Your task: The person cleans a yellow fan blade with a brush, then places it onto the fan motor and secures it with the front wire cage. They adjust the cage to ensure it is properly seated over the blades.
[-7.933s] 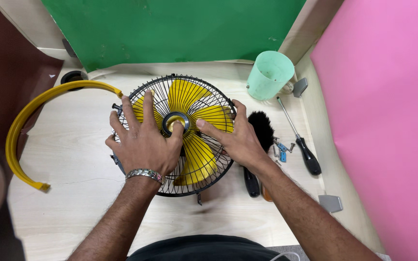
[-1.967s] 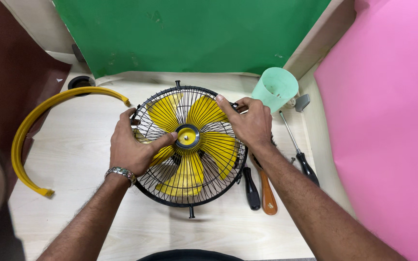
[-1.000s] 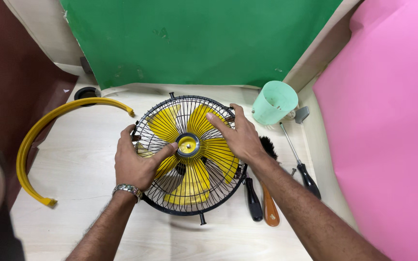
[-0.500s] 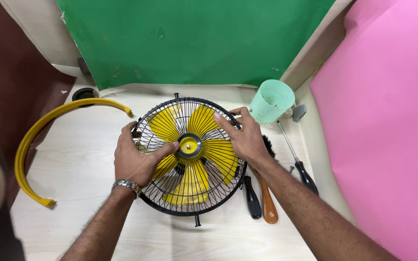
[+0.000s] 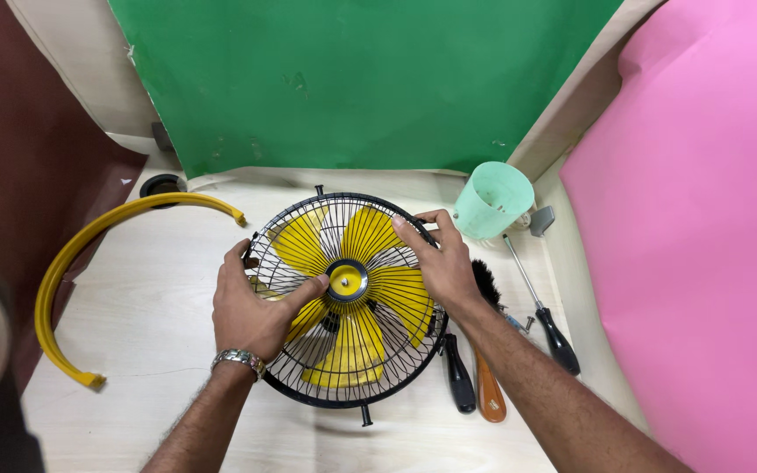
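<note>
A small fan with yellow blades (image 5: 370, 254) lies face up on the pale table, inside a round black wire grille (image 5: 348, 390). My left hand (image 5: 251, 307) rests on the grille's left side, thumb reaching toward the yellow hub (image 5: 346, 281). My right hand (image 5: 440, 263) lies flat on the grille's upper right, fingers spread over the wires. Both hands press on the grille; neither lifts it.
A curved yellow plastic ring piece (image 5: 89, 263) lies at the left. A mint green cup (image 5: 492, 200) stands at the back right. Beside the fan on the right lie a black brush (image 5: 486, 282), a black-handled tool (image 5: 459, 385), a brown handle (image 5: 490, 398) and a screwdriver (image 5: 543, 308). Green and pink backdrops stand behind.
My right hand has slid a little toward the grille's upper right rim. The left hand stays on the left side with its thumb near the hub. The fan has hardly moved.
</note>
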